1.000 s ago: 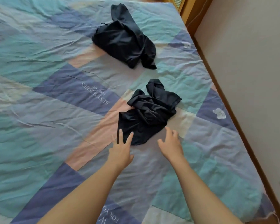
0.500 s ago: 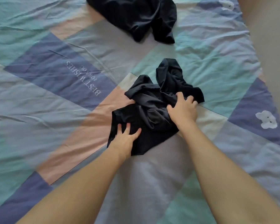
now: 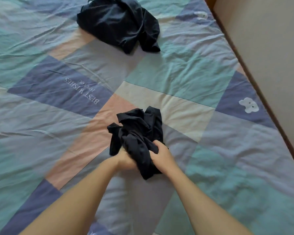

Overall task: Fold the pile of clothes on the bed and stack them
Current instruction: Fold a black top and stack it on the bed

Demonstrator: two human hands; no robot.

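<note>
Both hands now grip the near dark garment (image 3: 136,133), which half a second ago lay flat on the patchwork quilt (image 3: 185,68). Right hand (image 3: 161,154) fingers curl round a fold; left hand (image 3: 126,160) clutches cloth from beneath. I judge unfolding begins; far dark garment (image 3: 119,26) untouched.
</note>
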